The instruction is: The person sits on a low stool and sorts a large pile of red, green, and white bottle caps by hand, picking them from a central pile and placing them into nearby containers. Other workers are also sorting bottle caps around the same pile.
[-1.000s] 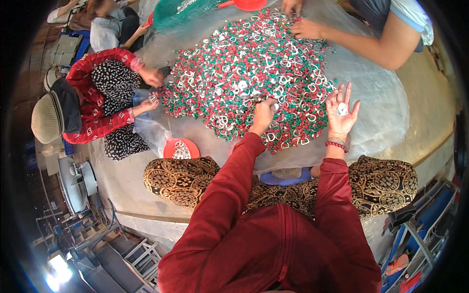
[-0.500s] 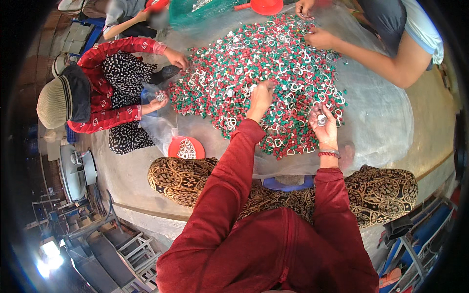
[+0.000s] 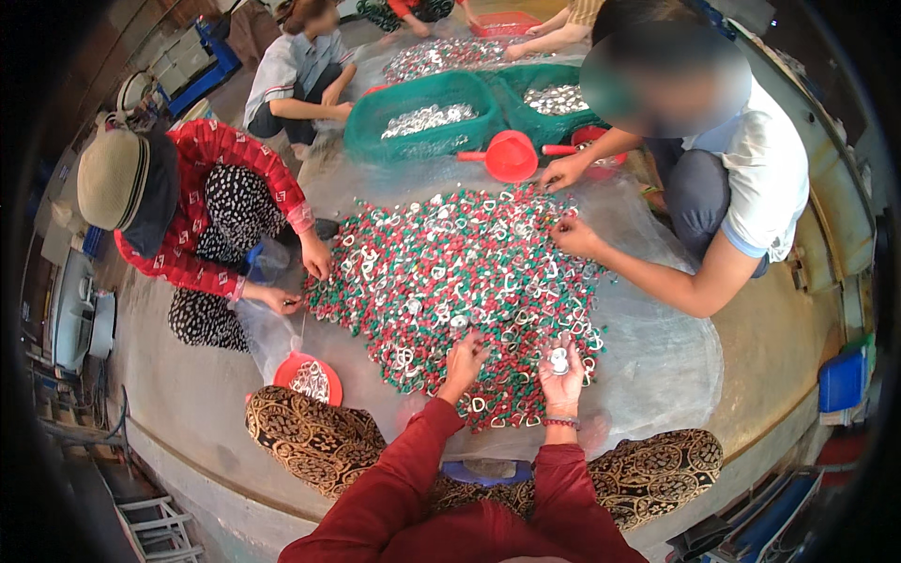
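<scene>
A wide pile of small red, green and white pieces (image 3: 441, 272), with many white D-shaped rings mixed in, lies in front of me. Over its near part is my left hand (image 3: 462, 366), back upward, fingers bent together low over the pieces. Whatever is between those fingertips is hidden. A white disc (image 3: 459, 322) lies just beyond them. At the pile's near right edge, my right hand (image 3: 561, 387) is turned palm up, fingers curled around a few white round pieces (image 3: 559, 360). A red beaded bracelet (image 3: 560, 421) circles that wrist.
Clear plastic sheeting (image 3: 657, 366) lies under the pile. At left, a person in red sleeves (image 3: 225, 169) works beside an orange bowl (image 3: 324, 361) of white rings. Opposite right, another person (image 3: 760, 169) reaches in. Green baskets (image 3: 361, 141) and a red scoop (image 3: 511, 157) stand beyond.
The view has tilted up, bringing the far baskets and people into sight. My left hand has drawn back toward me from the pile's middle. My right hand still cups white pieces.
</scene>
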`<state>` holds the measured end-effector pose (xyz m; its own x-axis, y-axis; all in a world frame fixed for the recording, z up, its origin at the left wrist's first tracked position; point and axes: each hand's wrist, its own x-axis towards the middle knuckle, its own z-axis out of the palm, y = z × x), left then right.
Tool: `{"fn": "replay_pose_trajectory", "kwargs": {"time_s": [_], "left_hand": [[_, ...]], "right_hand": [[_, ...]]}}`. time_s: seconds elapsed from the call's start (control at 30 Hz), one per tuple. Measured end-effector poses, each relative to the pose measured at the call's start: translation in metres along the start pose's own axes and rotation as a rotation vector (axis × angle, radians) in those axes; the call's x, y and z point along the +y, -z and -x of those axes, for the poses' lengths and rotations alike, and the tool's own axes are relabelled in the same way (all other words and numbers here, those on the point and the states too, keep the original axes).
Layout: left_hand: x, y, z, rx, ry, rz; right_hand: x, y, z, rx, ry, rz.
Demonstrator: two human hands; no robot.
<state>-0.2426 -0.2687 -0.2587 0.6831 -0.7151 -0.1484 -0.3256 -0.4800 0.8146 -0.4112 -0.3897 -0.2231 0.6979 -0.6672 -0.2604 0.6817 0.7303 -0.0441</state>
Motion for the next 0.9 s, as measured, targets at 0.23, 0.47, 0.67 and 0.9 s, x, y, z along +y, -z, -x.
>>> {"fn": "replay_pose_trajectory", "kwargs": {"time_s": [0.23,0.47,0.67,0.9], "left_hand": [[0.077,0.014,0.007,-0.165,-0.367,0.085],[0.02,0.071,-0.025,0.185,0.017,0.074],[0.015,0.064,-0.015,-0.071,0.011,0.072],[-0.012,0.04,-0.037,0.189,-0.222,-0.236]], "right_hand": [[0.033,0.013,-0.006,0.352,-0.081,0.372],[0.026,0.014,-0.016,0.193,-0.188,0.417],[0.035,-0.008,-0.016,-0.032,-0.304,0.227],[0.015,0.003,-0.008,-0.114,-0.203,0.053]]}}
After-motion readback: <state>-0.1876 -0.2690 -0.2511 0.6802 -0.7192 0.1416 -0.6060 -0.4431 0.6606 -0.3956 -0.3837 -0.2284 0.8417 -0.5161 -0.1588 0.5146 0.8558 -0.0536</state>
